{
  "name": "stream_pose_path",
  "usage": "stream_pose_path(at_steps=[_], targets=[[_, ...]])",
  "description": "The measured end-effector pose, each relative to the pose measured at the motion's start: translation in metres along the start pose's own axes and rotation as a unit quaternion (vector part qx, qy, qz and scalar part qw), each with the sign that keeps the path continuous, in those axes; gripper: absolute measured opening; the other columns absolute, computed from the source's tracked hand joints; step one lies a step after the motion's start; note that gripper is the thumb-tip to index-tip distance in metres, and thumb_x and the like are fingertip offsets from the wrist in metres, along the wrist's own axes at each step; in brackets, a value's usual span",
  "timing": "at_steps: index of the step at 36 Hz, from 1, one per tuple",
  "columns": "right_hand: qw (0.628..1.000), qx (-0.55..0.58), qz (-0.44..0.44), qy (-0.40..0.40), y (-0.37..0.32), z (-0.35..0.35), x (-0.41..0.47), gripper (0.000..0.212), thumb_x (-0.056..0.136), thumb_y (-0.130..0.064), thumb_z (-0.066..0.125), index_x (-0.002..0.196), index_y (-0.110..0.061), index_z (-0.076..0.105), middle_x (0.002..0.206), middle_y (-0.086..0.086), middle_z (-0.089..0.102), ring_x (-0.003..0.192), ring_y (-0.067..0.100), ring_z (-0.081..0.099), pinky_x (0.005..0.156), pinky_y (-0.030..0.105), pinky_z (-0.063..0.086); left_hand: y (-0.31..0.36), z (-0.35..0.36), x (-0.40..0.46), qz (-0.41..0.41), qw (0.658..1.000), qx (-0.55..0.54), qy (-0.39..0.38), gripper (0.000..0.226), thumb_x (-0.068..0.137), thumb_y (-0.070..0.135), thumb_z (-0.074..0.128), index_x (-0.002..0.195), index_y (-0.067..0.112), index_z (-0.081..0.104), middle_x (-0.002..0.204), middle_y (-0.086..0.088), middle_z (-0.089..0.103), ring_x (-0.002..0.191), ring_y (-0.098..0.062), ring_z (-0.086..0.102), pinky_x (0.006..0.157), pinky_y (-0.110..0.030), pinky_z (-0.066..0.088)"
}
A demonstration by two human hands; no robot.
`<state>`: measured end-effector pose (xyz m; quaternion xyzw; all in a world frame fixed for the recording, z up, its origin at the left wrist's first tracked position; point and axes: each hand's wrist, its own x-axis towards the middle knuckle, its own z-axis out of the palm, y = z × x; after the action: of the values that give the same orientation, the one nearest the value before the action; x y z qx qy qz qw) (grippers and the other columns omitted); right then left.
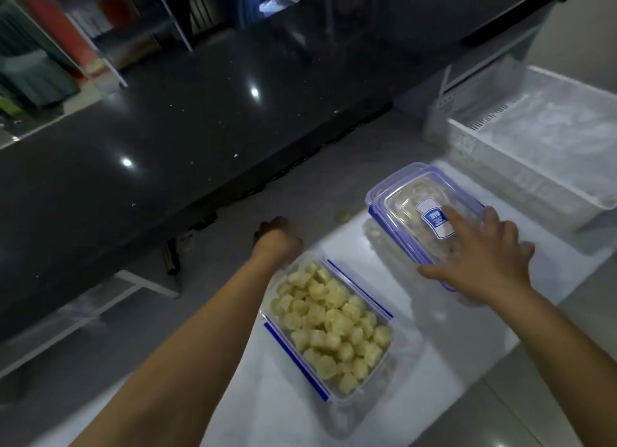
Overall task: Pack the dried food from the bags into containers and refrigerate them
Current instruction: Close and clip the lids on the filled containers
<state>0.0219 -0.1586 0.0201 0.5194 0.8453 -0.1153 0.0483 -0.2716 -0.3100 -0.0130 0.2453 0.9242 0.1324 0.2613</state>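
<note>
On the white surface, the right hand (480, 256) lies spread flat on the lidded container (424, 213) while the left hand (277, 238), curled loosely and holding nothing visible, rests beyond the open container (329, 326) of dried food (330, 323), which likely needs its lid next.

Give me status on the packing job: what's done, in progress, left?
Done: the open container is filled with pale dried pieces, and the second container has food inside with its lid on top. In hand: the right hand rests spread on that lid, apparently pressing it on; the left hand sits at the open container's far end. Left: lidding the open one, refrigerating both.
</note>
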Motion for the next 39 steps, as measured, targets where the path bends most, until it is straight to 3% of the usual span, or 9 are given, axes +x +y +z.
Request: stream_pose_path(at_steps=[6,11,14,17,19,24,33,36,39], targets=[[0.999,-0.015,-0.013,0.032,0.007,0.014,0.002,0.116,0.048,-0.092,0.047,0.149,-0.05,0.009,0.153,0.013,0.011,0.134,0.038,0.022,0.102,0.055,0.029,0.036,0.018,0.02,0.037,0.999,0.017,-0.032,0.059,0.076,0.03,0.074,0.132,0.014,0.061,0.132,-0.017,0.056,0.116,-0.034,0.057,0.096,-0.035,0.052],[0.999,-0.018,-0.016,0.036,0.009,0.017,0.005,0.116,0.051,-0.092,0.048,0.152,-0.048,0.01,0.155,0.014,0.008,0.134,0.037,0.018,0.103,0.055,0.027,0.069,0.033,0.029,0.102,0.994,0.02,-0.037,0.074,0.079,0.033,0.08,0.145,0.023,0.049,0.141,-0.014,0.048,0.124,-0.034,0.052,0.104,-0.039,0.048],[0.999,-0.016,-0.016,0.038,0.009,0.019,0.005,0.117,0.05,-0.091,0.049,0.152,-0.047,0.011,0.156,0.013,0.008,0.135,0.037,0.017,0.104,0.055,0.026,0.081,0.041,0.033,0.147,0.987,0.054,-0.041,0.058,0.082,0.023,0.073,0.138,0.021,0.057,0.137,-0.012,0.051,0.119,-0.035,0.055,0.101,-0.039,0.05],[0.999,-0.01,-0.02,0.039,0.011,0.02,0.006,0.118,0.051,-0.091,0.051,0.152,-0.045,0.013,0.155,0.014,0.009,0.135,0.039,0.017,0.104,0.057,0.027,0.086,0.047,0.03,0.194,0.978,0.079,-0.016,0.02,0.09,0.019,0.065,0.108,0.015,0.07,0.107,-0.009,0.063,0.098,-0.032,0.064,0.079,-0.033,0.05],[0.999,-0.006,-0.017,0.04,0.011,0.021,0.005,0.117,0.05,-0.092,0.05,0.152,-0.046,0.014,0.155,0.013,0.01,0.135,0.038,0.018,0.104,0.057,0.027,0.085,0.047,0.024,0.206,0.976,0.073,-0.014,0.014,0.092,0.022,0.065,0.101,0.013,0.07,0.096,-0.008,0.064,0.09,-0.03,0.064,0.072,-0.031,0.045],[0.999,0.004,-0.019,0.037,0.011,0.021,0.006,0.116,0.046,-0.092,0.046,0.149,-0.049,0.012,0.154,0.013,0.01,0.133,0.039,0.019,0.103,0.058,0.026,0.078,0.02,-0.01,0.232,0.972,0.031,0.011,0.036,0.091,0.019,0.07,0.127,0.019,0.067,0.121,-0.006,0.067,0.11,-0.026,0.061,0.091,-0.034,0.05],[0.999,0.011,-0.021,0.031,0.011,0.021,0.005,0.114,0.053,-0.087,0.059,0.149,-0.048,0.013,0.156,0.013,0.005,0.136,0.036,0.014,0.105,0.058,0.023,0.018,-0.001,-0.119,0.254,0.967,0.004,0.029,0.039,0.09,0.022,0.07,0.129,0.03,0.066,0.115,0.006,0.067,0.101,-0.017,0.061,0.084,-0.029,0.048],[0.999,0.019,-0.021,0.022,0.009,0.018,0.002,0.115,0.055,-0.084,0.066,0.149,-0.049,0.012,0.16,0.014,0.005,0.14,0.039,0.014,0.107,0.059,0.021,0.005,0.012,-0.136,0.236,0.971,0.032,0.025,0.047,0.091,0.028,0.069,0.136,0.037,0.059,0.125,0.011,0.064,0.111,-0.014,0.058,0.09,-0.029,0.048],[0.998,0.051,-0.03,0.026,0.005,0.014,-0.012,0.115,0.053,-0.08,0.071,0.149,-0.051,0.015,0.162,0.012,0.006,0.142,0.04,0.015,0.109,0.058,0.021,-0.008,0.018,-0.149,0.199,0.978,-0.037,0.053,0.054,0.089,0.035,0.072,0.139,0.042,0.052,0.134,0.015,0.057,0.119,-0.011,0.054,0.096,-0.034,0.051]])
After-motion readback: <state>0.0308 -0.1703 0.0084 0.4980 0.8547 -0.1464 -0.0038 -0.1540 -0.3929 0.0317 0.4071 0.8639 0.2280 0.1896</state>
